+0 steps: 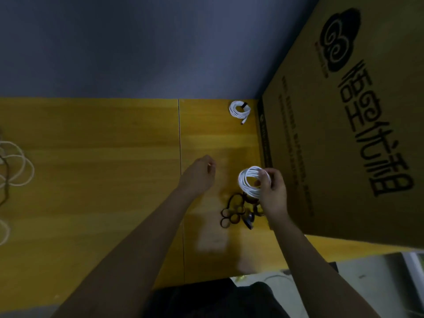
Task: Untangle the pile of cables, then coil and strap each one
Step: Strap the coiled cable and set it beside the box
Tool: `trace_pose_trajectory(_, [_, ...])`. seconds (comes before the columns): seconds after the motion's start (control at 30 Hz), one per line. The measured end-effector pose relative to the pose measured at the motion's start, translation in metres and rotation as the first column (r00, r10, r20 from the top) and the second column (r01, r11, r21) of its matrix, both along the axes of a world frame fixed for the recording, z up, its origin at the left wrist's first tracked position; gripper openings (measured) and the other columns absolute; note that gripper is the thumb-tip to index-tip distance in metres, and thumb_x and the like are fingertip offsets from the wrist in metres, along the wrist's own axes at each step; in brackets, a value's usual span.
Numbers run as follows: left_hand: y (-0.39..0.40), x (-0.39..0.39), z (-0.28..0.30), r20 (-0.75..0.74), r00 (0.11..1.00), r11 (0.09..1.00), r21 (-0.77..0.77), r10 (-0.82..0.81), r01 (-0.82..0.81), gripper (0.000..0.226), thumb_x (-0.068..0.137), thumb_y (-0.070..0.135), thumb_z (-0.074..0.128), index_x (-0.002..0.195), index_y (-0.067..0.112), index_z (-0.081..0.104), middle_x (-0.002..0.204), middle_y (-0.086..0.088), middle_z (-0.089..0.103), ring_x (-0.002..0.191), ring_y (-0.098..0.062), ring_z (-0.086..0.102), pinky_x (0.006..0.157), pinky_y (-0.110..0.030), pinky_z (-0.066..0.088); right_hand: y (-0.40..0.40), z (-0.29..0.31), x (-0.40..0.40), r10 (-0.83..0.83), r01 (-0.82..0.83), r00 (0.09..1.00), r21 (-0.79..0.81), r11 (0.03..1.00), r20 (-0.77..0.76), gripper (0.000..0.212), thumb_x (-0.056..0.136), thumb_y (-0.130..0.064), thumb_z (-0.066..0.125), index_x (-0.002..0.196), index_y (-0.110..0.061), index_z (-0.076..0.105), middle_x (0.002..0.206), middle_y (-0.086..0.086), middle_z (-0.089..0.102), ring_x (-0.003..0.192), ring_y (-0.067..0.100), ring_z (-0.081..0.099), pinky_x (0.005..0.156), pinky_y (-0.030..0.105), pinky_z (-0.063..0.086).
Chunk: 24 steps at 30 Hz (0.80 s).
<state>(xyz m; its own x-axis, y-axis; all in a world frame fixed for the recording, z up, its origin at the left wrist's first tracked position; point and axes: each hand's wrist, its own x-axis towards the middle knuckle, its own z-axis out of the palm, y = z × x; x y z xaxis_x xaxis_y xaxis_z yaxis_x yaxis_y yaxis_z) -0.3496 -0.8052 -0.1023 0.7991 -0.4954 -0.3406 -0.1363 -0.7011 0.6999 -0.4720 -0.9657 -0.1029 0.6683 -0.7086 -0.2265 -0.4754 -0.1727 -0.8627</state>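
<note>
My right hand (273, 191) grips a coil of white cable (246, 181) and holds it above the yellow table (114, 180). My left hand (202, 173) hovers to the left of the coil with its fingers curled; something small and pale shows at its fingertips, and I cannot tell what it is. A second white cable coil (238, 110), bound with a dark strap, lies at the table's far edge. A loose tangle of pale and dark cables (13, 166) sits at the far left edge of the view.
A cluster of dark looped straps (234, 211) lies on the table under my right hand. A large printed cardboard box (344, 134) stands along the right side. A blue-grey wall runs behind the table. The table's near edge is at the bottom.
</note>
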Motion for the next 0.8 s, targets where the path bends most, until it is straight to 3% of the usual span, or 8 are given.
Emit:
trace_pose_trajectory(0.07, [-0.009,-0.012,-0.013,-0.027,0.999,0.998,0.041,-0.039,0.040,0.017,0.101,0.020,0.041,0.105,0.013,0.055,0.097,-0.012,0.062,0.079,-0.030,0.061,0.067,-0.041,0.050,-0.006,-0.005,-0.009,0.054,-0.054,0.998,-0.005,0.999,-0.020,0.019,0.097,-0.036,0.050,0.102,-0.018,0.055,0.087,0.001,0.063,0.078,0.014,0.062,0.061,0.030,0.045])
trace_pose_trajectory(0.2, [-0.008,-0.041,-0.048,-0.099,0.983,0.972,0.166,-0.153,0.168,0.019,0.097,0.016,0.044,0.109,0.013,0.058,0.113,-0.012,0.058,0.097,-0.032,0.059,0.079,-0.037,0.048,0.000,-0.016,-0.024,0.203,-0.209,0.972,-0.044,0.977,-0.117,0.021,0.099,-0.033,0.046,0.106,-0.015,0.053,0.084,-0.008,0.058,0.069,-0.006,0.057,0.051,0.010,0.041])
trace_pose_trajectory(0.27, [-0.006,-0.055,-0.064,-0.146,0.970,0.947,0.230,-0.193,0.223,0.020,0.098,0.022,0.046,0.110,0.012,0.057,0.114,-0.013,0.055,0.102,-0.033,0.056,0.083,-0.039,0.048,0.005,-0.022,-0.033,0.275,-0.284,0.947,-0.033,0.958,-0.163,0.024,0.100,-0.033,0.044,0.110,-0.013,0.054,0.088,-0.006,0.060,0.075,-0.002,0.059,0.055,0.011,0.041])
trace_pose_trajectory(0.33, [-0.007,-0.066,-0.073,-0.179,0.972,0.941,0.272,-0.154,0.200,0.029,0.098,0.035,0.049,0.113,0.011,0.055,0.116,-0.013,0.054,0.104,-0.032,0.055,0.085,-0.040,0.047,0.007,-0.028,-0.040,0.298,-0.306,0.935,-0.011,0.952,-0.189,0.028,0.100,-0.031,0.044,0.117,-0.011,0.054,0.097,0.000,0.061,0.085,0.012,0.060,0.065,0.020,0.043])
trace_pose_trajectory(0.4, [-0.011,-0.073,-0.078,-0.177,0.978,0.940,0.301,-0.110,0.160,0.035,0.097,0.039,0.052,0.118,0.011,0.054,0.120,-0.011,0.053,0.108,-0.030,0.054,0.086,-0.040,0.047,0.007,-0.033,-0.046,0.311,-0.318,0.925,-0.001,0.948,-0.219,0.029,0.101,-0.031,0.044,0.121,-0.013,0.053,0.100,0.001,0.061,0.085,0.015,0.058,0.067,0.023,0.042])
trace_pose_trajectory(0.57, [-0.026,-0.078,-0.076,-0.147,0.982,0.930,0.329,-0.121,0.164,0.024,0.095,0.030,0.054,0.111,0.012,0.056,0.117,-0.010,0.054,0.105,-0.028,0.055,0.082,-0.038,0.046,0.006,-0.037,-0.059,0.311,-0.321,0.919,0.001,0.947,-0.242,0.011,0.100,-0.032,0.045,0.105,-0.025,0.053,0.087,-0.018,0.057,0.078,-0.003,0.057,0.057,0.008,0.040])
trace_pose_trajectory(0.8, [-0.003,-0.078,-0.077,-0.076,0.991,0.964,0.237,-0.108,0.124,0.014,0.098,0.016,0.042,0.105,0.008,0.053,0.111,-0.013,0.056,0.092,-0.031,0.057,0.072,-0.035,0.042,0.006,-0.032,-0.061,0.316,-0.309,0.920,0.066,0.949,-0.234,0.012,0.100,-0.031,0.046,0.106,-0.023,0.053,0.093,-0.002,0.062,0.072,0.006,0.057,0.057,0.019,0.041])
